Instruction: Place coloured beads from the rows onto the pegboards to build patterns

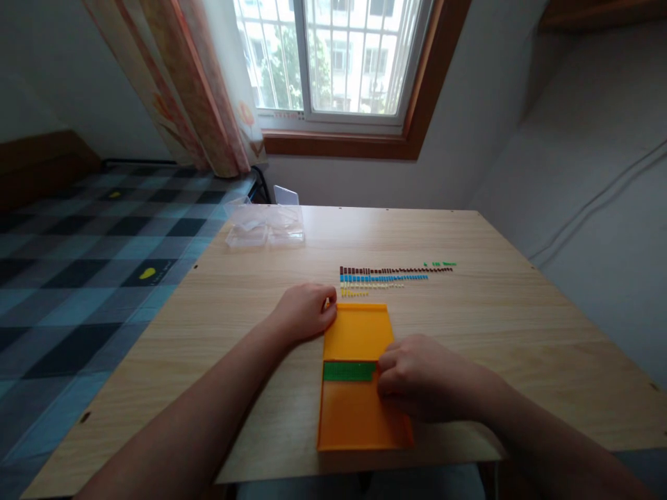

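An orange hinged case (pixel 358 332) lies opened flat on the table before me. Across its nearer half, along the hinge, runs a block of small green pieces (pixel 348 371) in tight rows. My left hand (pixel 307 310) is curled at the far left corner of the case, thumb and forefinger gripping its edge. Over the right side of the case, my right hand (pixel 417 375) is closed in a pinch at the right end of the green pieces. Its fingertips are mostly hidden, so I cannot make out what is between them.
Beyond the case lie rows of small dark brown (pixel 396 270), blue (pixel 383 278), cream (pixel 371 285) and yellow pieces (pixel 354 294). A few green bits (pixel 442 264) are at the far right. Clear plastic boxes (pixel 265 223) stand at the table's far left; a bed (pixel 104 278) adjoins.
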`<state>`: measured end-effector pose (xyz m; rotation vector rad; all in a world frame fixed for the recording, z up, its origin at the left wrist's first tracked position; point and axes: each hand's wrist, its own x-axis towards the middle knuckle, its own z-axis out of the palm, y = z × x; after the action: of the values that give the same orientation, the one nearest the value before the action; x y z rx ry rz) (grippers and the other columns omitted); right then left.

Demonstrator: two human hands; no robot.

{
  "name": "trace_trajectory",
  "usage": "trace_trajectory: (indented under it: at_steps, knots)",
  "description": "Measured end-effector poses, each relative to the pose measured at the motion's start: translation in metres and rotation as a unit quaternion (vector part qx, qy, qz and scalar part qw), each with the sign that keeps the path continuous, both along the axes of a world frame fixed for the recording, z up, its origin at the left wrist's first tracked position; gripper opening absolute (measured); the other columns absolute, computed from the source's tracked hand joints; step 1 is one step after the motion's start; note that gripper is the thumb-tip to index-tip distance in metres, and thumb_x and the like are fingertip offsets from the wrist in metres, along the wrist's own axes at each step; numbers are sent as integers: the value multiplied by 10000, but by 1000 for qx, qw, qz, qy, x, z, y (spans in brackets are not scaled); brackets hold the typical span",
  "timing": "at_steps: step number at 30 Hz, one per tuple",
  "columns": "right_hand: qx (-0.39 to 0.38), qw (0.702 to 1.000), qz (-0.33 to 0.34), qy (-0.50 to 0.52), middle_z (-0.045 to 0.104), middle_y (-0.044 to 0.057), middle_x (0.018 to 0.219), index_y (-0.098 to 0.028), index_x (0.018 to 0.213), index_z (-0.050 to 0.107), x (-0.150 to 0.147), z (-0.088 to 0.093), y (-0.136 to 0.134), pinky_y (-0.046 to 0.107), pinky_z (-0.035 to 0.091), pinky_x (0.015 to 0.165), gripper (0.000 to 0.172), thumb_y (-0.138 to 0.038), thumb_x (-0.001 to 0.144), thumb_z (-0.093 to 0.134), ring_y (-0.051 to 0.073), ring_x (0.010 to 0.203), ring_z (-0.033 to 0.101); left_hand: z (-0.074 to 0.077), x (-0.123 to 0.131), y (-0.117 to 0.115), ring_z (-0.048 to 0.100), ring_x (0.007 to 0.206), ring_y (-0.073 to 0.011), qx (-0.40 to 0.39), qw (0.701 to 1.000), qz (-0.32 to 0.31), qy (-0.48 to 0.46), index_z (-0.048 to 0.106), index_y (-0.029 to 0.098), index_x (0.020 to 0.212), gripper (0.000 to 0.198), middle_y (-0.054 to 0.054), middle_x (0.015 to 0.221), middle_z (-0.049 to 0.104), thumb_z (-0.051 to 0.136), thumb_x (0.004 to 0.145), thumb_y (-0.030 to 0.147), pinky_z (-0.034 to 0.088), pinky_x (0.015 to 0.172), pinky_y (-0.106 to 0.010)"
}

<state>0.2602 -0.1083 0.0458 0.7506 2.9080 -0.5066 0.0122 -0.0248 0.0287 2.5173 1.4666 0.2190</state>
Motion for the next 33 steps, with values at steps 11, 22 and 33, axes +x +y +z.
trace_trajectory:
  at_steps: [11, 22, 33]
  knots:
    - [-16, 1000, 8, 0, 739, 12, 825, -194, 783, 696, 2, 6, 0, 272, 377, 639, 107, -135, 846, 632, 138, 727, 621, -2, -1, 1, 597, 678, -174, 9, 1000, -8, -1, 669, 221, 819, 151, -25, 806, 727, 537, 865, 279, 327, 599, -283]
    - [-4, 1000, -16, 4, 748, 10, 832, -197, 798, 709, 2, 1, -1, 280, 388, 649, 110, -163, 856, 622, 141, 729, 631, -5, -3, 1, 598, 679, -181, 25, 1000, -17, -4, 664, 229, 813, 137, -22, 800, 722, 539, 856, 265, 338, 605, -292]
    - [47, 997, -13, 55, 705, 20, 769, -198, 742, 671, 8, 3, 0, 314, 356, 689, 110, -181, 848, 647, 158, 734, 567, -2, -2, 0, 587, 670, -175, 19, 1000, -11, -4, 659, 229, 802, 156, -19, 803, 722, 535, 869, 295, 319, 597, -293]
